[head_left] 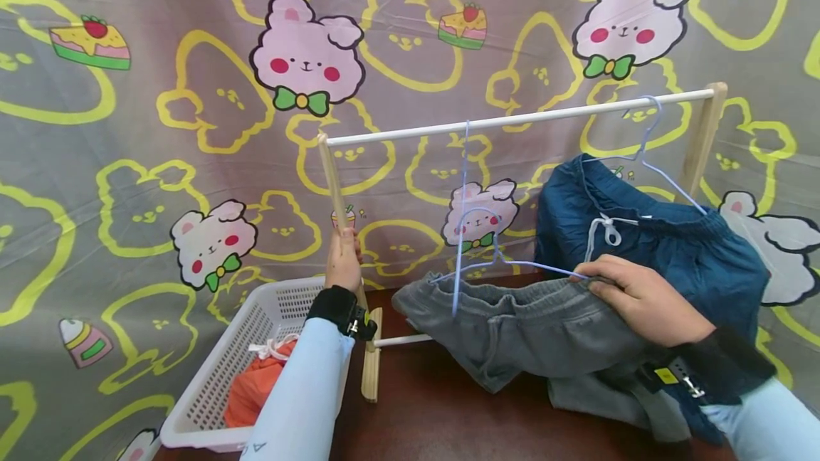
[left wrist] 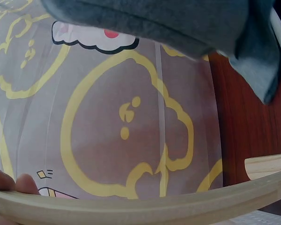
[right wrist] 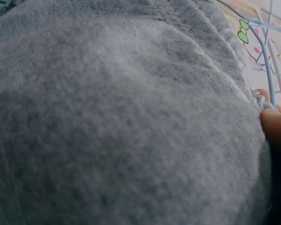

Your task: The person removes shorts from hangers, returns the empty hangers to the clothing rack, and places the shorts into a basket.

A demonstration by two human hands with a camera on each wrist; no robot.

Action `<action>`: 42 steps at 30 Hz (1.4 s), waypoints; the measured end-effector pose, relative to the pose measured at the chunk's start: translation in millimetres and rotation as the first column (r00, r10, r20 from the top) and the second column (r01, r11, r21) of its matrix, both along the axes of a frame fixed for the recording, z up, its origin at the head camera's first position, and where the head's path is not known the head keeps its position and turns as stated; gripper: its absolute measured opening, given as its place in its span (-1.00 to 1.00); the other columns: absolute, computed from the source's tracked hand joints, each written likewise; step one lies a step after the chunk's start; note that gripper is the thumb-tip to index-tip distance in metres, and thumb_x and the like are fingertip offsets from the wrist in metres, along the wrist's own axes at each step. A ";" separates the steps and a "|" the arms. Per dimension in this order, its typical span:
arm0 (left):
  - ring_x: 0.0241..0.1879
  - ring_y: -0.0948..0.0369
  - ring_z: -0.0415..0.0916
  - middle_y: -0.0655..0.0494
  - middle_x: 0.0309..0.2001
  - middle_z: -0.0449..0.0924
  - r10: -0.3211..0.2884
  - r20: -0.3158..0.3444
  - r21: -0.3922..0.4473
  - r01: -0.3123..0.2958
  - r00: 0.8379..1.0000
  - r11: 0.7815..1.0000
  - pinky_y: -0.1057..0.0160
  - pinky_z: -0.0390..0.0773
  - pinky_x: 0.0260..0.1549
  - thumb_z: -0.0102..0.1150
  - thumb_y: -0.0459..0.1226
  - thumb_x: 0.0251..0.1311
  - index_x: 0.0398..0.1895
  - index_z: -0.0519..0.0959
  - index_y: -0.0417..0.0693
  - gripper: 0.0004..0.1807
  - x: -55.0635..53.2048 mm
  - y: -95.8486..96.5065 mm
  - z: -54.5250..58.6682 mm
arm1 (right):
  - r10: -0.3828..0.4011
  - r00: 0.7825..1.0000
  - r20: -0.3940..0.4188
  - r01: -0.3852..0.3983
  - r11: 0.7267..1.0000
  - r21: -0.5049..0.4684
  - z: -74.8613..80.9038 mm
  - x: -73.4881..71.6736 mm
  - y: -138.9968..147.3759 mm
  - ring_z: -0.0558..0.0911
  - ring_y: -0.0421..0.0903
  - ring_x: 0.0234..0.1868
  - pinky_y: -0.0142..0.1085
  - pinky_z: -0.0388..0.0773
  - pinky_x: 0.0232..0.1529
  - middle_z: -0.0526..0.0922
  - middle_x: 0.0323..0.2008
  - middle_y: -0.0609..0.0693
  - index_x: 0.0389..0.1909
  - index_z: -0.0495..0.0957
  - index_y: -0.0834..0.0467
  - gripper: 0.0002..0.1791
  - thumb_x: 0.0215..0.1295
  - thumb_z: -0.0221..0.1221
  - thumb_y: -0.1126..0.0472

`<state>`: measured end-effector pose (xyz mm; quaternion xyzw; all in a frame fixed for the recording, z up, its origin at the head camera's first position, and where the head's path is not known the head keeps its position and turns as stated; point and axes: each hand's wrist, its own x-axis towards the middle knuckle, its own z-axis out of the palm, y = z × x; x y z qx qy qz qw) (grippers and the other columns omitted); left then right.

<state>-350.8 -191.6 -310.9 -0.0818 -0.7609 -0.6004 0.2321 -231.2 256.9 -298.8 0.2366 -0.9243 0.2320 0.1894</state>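
Note:
My left hand (head_left: pixel 344 262) grips the left wooden post (head_left: pixel 334 180) of a small clothes rack; in the left wrist view, fingertips (left wrist: pixel 25 183) show over the post. My right hand (head_left: pixel 647 301) pinches the waistband of grey drawstring shorts (head_left: pixel 512 333) at one end of a light-blue hanger (head_left: pixel 532 264). This hanger spans the waistband, its hook below the white rod (head_left: pixel 538 117). In the right wrist view, grey cloth (right wrist: pixel 131 122) fills most of the picture, with the thumb (right wrist: pixel 276 125) at its edge. Another thin blue hanger (head_left: pixel 465 169) hangs edge-on from the rod.
Blue shorts (head_left: pixel 653 233) with a white drawstring hang from the rod on a hanger (head_left: pixel 647 151), beside the right post (head_left: pixel 701 144). A white basket (head_left: pixel 192 411) at the left holds an orange garment (head_left: pixel 253 386). A patterned curtain (head_left: pixel 397 41) stands behind the dark table (head_left: pixel 435 415).

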 end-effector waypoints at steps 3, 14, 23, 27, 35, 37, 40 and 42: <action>-0.32 0.07 0.32 0.05 -0.31 0.24 -0.002 0.003 0.003 0.002 1.000 1.000 0.17 0.38 -0.24 -0.44 -0.01 0.64 0.07 0.27 -0.11 -0.61 0.6 0.8 -1.8 | 0.013 1.000 0.025 -0.012 1.000 -0.016 -5.7 -2.4 -2.7 0.51 -0.10 -0.14 -0.18 0.53 -0.19 0.60 -0.09 -0.15 0.10 0.62 -0.01 -0.73 0.55 0.05 0.27; -0.27 0.05 0.34 0.01 -0.25 0.26 -0.016 0.006 -0.016 0.016 1.000 1.000 0.11 0.41 -0.15 -0.46 0.04 0.62 0.16 0.25 -0.24 -0.48 -2.0 -4.1 5.0 | 0.050 0.994 0.097 -0.042 0.996 -0.082 -25.8 -22.6 -13.6 0.53 -0.10 -0.12 -0.07 0.51 -0.11 0.60 -0.10 -0.17 0.14 0.62 -0.02 -0.72 0.57 0.03 0.23; -0.22 -0.01 0.35 -0.07 -0.21 0.29 -0.017 0.004 0.027 0.017 1.000 1.000 0.07 0.41 -0.09 -0.46 -0.02 0.64 0.14 0.26 -0.22 -0.55 -0.5 -3.8 6.9 | 0.083 0.982 0.170 -0.058 0.987 -0.148 -30.9 -35.2 -22.0 0.54 -0.07 -0.10 0.02 0.51 -0.03 0.63 -0.07 -0.14 0.12 0.62 -0.02 -0.74 0.57 0.05 0.18; -0.18 -0.08 0.40 -0.12 -0.21 0.34 -0.003 0.011 0.043 0.002 1.000 0.999 0.05 0.43 -0.04 -0.46 -0.05 0.65 0.19 0.27 -0.29 -0.52 2.6 -2.9 2.9 | 0.087 0.979 0.184 -0.058 0.986 -0.156 -33.7 -33.3 -22.4 0.55 -0.08 -0.10 0.01 0.51 -0.04 0.63 -0.08 -0.16 0.10 0.63 -0.04 -0.75 0.56 0.06 0.19; 0.01 -0.20 0.43 -0.27 -0.08 0.42 0.021 0.040 -0.029 -0.020 0.999 0.999 0.06 0.32 -0.01 -0.48 -0.02 0.65 0.31 0.19 -0.26 -0.48 7.9 -6.6 2.7 | 0.094 0.984 0.151 -0.069 0.984 -0.167 -34.9 -28.7 -25.2 0.54 -0.12 -0.14 -0.06 0.52 -0.09 0.61 -0.13 -0.21 0.05 0.65 -0.07 -0.76 0.52 0.09 0.24; 0.09 -0.23 0.41 -0.30 0.00 0.41 0.010 0.040 -0.031 -0.008 0.999 0.999 0.02 0.30 0.03 -0.48 -0.01 0.65 0.37 0.14 -0.26 -0.45 9.7 -8.6 3.7 | 0.098 0.986 0.133 -0.076 0.984 -0.160 -34.7 -28.1 -26.1 0.54 -0.13 -0.14 -0.07 0.52 -0.09 0.61 -0.14 -0.22 0.04 0.65 -0.08 -0.75 0.52 0.10 0.25; 0.11 -0.21 0.37 -0.31 0.11 0.35 0.029 0.021 -0.035 -0.028 0.999 0.999 -0.03 0.30 0.08 -0.46 -0.02 0.64 0.44 0.07 -0.26 -0.43 14.2 -10.7 6.1 | 0.101 0.987 0.122 -0.082 0.985 -0.153 -33.6 -28.0 -26.1 0.54 -0.14 -0.15 -0.09 0.52 -0.10 0.60 -0.15 -0.23 0.04 0.65 -0.08 -0.75 0.51 0.10 0.26; 0.11 -0.18 0.37 -0.30 0.17 0.33 0.088 -0.011 -0.043 -0.089 0.996 0.995 -0.05 0.33 0.10 -0.43 -0.05 0.64 0.45 0.08 -0.28 -0.44 19.1 -11.1 8.1 | 0.103 0.986 0.130 -0.082 0.985 -0.154 -32.0 -28.7 -25.3 0.54 -0.13 -0.16 -0.10 0.52 -0.11 0.60 -0.16 -0.23 0.04 0.65 -0.07 -0.75 0.51 0.11 0.26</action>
